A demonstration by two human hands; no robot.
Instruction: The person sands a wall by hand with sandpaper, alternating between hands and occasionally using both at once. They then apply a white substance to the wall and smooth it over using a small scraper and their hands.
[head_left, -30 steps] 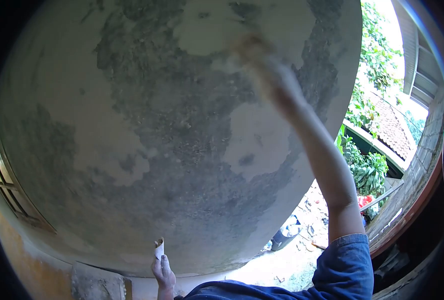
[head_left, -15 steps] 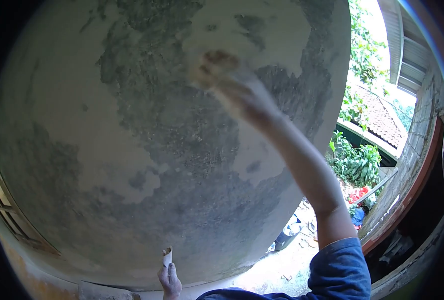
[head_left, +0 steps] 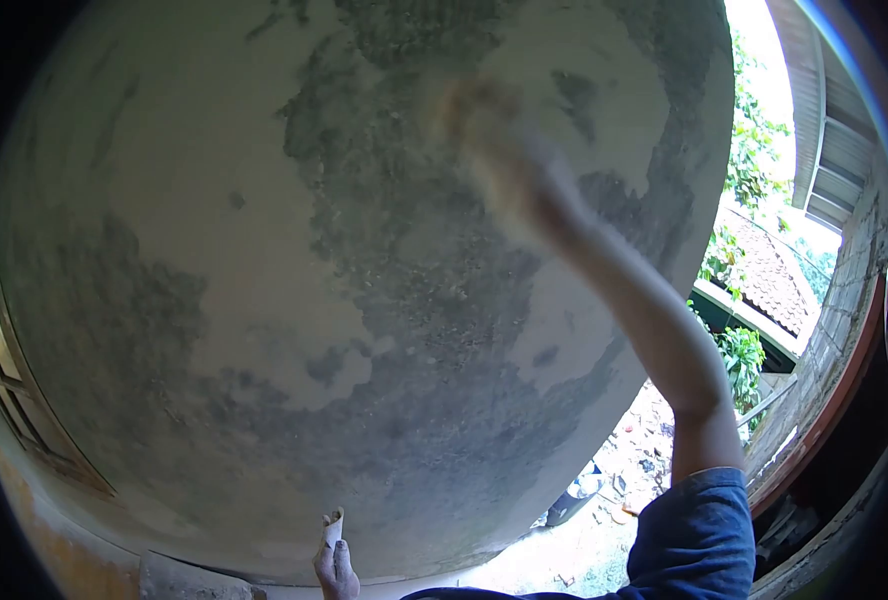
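A plastered wall with dark damp patches and pale dry patches fills most of the view. My right hand is raised high against it, blurred with motion, pressing a tan pad-like thing onto the surface. My right arm in a rolled blue sleeve reaches up from the lower right. Low in the frame, my left hand grips a small rolled white piece, possibly paper, close to the wall's lower part.
A window frame sits at the left edge. To the right, past the wall's edge, lie green plants, a tiled roof, a brick wall and littered ground with a dark bucket below.
My right hand swept left across the wall, then back right and slightly up. The view shifted a little. My left hand stays low, holding the rolled piece.
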